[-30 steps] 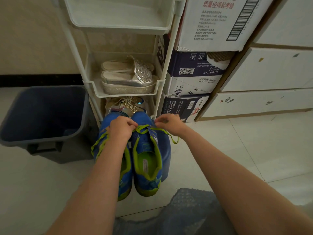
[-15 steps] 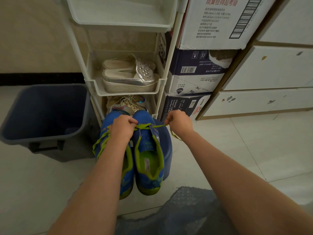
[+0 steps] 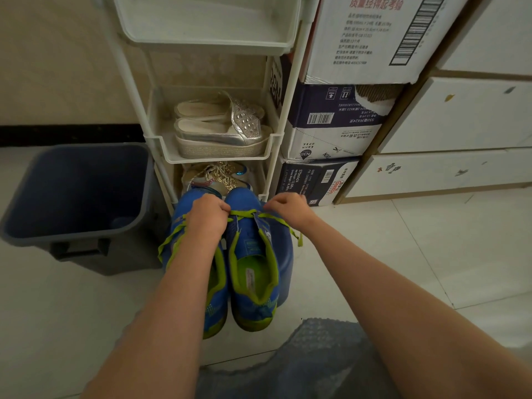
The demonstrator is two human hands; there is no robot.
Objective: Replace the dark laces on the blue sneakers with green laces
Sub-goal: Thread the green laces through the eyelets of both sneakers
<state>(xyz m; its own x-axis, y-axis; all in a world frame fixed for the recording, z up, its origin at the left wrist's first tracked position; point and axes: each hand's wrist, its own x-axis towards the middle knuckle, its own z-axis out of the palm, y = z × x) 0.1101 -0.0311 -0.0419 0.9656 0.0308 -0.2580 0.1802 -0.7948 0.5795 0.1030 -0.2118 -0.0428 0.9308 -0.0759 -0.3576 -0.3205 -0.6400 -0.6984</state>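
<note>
Two blue sneakers with lime-green lining stand side by side on a blue stool point(image 3: 286, 272), toes toward the rack. The right sneaker point(image 3: 253, 269) has a green lace point(image 3: 244, 213) stretched across its front eyelets. My left hand point(image 3: 208, 216) grips one end of that lace at the shoe's left side. My right hand point(image 3: 289, 210) pinches the other end, which trails down past the stool's edge. The left sneaker point(image 3: 184, 243) carries green laces and is largely hidden under my left forearm. No dark laces are in view.
A white shelf rack point(image 3: 161, 145) stands just behind the sneakers, holding silver sandals point(image 3: 221, 131) and a glittery shoe point(image 3: 216, 175). A dark blue bin point(image 3: 77, 194) sits to the left. Stacked cartons point(image 3: 331, 131) and white drawers point(image 3: 460, 122) are on the right. My knee point(image 3: 316, 361) is at the bottom.
My right hand pulled the lace end out to the right, then came back a little toward the shoe. My left hand stayed at the shoe's left side.
</note>
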